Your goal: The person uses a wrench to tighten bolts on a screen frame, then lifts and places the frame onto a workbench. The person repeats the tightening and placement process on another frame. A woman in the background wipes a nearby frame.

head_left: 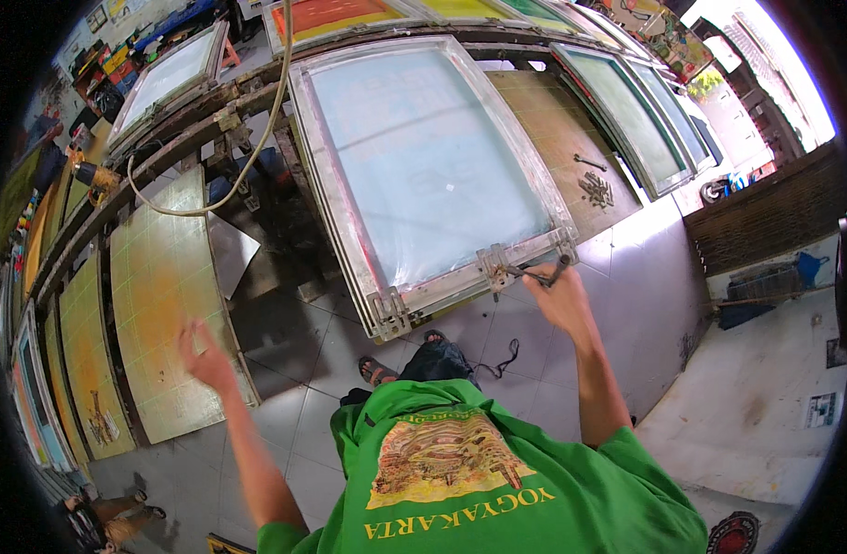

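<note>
From your left fingers, the left hand (206, 358) could pass rightward over the tiled floor (294, 337) until the frame's near-left clamp (389, 314). Farther ahead of them, a hanging cable (211, 210) loops across your way. Ahead and left of your right hand (560, 294), the large frame (444, 290) blocks you; another clamp (492, 266) stands just left of the fingertips, which grip a dark tool (561, 268). Rightward from those fingers, you have room above the floor.
</note>
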Demonstrator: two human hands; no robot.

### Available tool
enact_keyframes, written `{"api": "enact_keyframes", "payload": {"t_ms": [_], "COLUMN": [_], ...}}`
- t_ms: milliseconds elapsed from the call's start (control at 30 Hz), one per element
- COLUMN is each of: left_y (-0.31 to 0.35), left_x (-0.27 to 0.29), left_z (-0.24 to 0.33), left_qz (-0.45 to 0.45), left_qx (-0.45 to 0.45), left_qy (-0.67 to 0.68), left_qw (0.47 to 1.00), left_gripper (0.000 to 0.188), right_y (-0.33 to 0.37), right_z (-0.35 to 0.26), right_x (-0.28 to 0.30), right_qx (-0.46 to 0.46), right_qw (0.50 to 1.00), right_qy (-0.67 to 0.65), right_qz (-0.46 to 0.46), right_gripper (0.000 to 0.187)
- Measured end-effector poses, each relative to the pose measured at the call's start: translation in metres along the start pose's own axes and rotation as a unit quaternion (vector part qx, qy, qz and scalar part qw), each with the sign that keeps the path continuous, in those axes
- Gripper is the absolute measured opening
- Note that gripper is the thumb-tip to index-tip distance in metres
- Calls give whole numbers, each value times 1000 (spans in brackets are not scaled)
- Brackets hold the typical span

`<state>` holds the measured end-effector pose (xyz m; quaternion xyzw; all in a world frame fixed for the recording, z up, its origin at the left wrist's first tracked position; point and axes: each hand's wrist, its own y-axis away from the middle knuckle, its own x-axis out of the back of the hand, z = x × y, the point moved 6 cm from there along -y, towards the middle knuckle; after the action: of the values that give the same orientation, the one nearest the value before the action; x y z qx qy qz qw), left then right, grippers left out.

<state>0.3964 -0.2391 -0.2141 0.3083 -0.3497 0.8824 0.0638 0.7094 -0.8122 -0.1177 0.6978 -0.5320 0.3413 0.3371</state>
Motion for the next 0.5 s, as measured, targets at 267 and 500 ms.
{"api": "enact_keyframes", "payload": {"t_ms": [267,500], "left_y": [126,199], "left_x": [-88,-136], "left_z": [334,389], "left_qz": [-238,-319], "left_qx": [-160,-213], "left_qy": [341,293], "left_qw": [895,876], "left_gripper": [33,58], "right_y": [-55,-85], "right_z": [-8,-24], "right_x": [-7,-20], "right_qx": [27,24], "right_qw": [979,921], "right_qy": [102,197], "right_qz": [-175,-336], "right_gripper": [32,35]}}
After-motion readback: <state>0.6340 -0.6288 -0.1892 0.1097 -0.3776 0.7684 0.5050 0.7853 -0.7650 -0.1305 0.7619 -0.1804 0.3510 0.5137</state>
